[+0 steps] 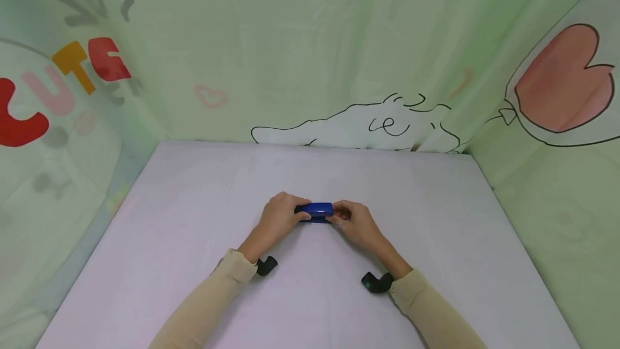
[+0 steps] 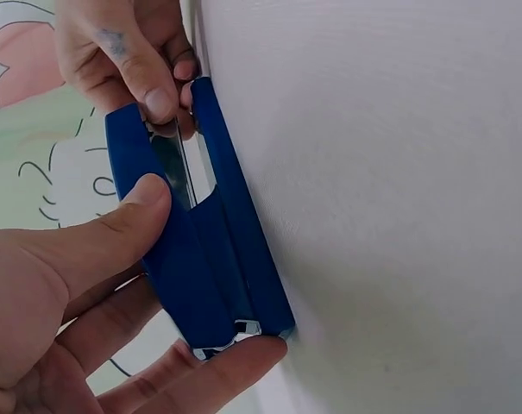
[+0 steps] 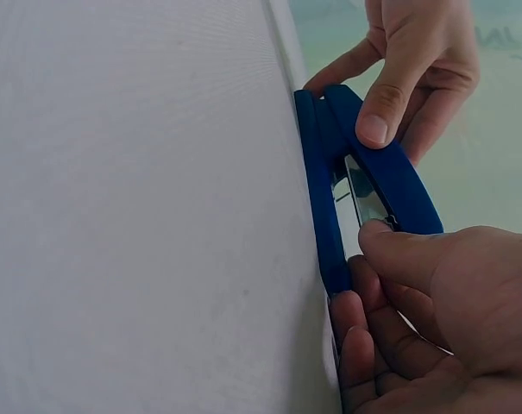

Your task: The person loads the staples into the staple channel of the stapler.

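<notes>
A blue stapler [image 1: 317, 209] lies on the white table around the middle of the head view, between both hands. My left hand [image 1: 282, 213] grips its left end, with the thumb on the top cover and fingers round the far side and the end. At the other end, my right hand [image 1: 357, 225] pinches the metal strip inside the stapler between thumb and fingers, as the right wrist view shows. Seen from the left wrist, the stapler's top cover [image 2: 183, 259] stands apart from its base [image 2: 243, 216] at that end. The right fingertips are partly hidden.
The white table [image 1: 310, 295] spreads around the hands. Printed curtains [image 1: 290, 58] hang behind it and at both sides. Each wrist wears a black camera mount, one at the left wrist [image 1: 267, 266] and one at the right [image 1: 378, 283].
</notes>
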Available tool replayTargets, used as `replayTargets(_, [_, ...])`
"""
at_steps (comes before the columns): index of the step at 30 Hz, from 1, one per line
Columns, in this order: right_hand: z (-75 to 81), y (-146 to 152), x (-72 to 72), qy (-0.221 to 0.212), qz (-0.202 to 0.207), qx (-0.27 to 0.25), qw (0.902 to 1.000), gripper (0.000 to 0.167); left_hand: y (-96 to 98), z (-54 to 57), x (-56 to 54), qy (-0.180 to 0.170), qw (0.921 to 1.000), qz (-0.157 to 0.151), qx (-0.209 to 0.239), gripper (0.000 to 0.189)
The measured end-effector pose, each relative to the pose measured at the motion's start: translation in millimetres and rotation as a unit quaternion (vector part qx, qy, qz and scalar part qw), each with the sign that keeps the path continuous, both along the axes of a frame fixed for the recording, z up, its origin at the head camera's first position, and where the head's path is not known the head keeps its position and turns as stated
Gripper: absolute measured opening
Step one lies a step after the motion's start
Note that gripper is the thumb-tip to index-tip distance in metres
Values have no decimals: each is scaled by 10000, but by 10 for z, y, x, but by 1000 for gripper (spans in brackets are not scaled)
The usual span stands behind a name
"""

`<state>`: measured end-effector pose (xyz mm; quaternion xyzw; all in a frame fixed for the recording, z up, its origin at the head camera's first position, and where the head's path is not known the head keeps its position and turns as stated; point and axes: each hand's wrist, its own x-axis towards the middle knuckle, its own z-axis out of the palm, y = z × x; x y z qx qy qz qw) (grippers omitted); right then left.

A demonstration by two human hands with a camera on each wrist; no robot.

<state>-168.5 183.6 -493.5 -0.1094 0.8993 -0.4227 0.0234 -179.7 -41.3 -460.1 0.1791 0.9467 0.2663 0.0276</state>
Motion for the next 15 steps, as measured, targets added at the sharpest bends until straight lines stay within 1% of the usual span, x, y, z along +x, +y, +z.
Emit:
replayTargets(5, [-26,4,2,-26,3,-27,10000,26,-17,-24,13,90,10000,-11,25,37])
replayTargets(9, [-37,6,3,-29,2,-22,10000,26,-29,-45,23,60,9999,11,149,38])
replayTargets(15, [-33,-5,-5,-64,-31,-12,10000,25,-40,-70,10,88,9998,5,194,37])
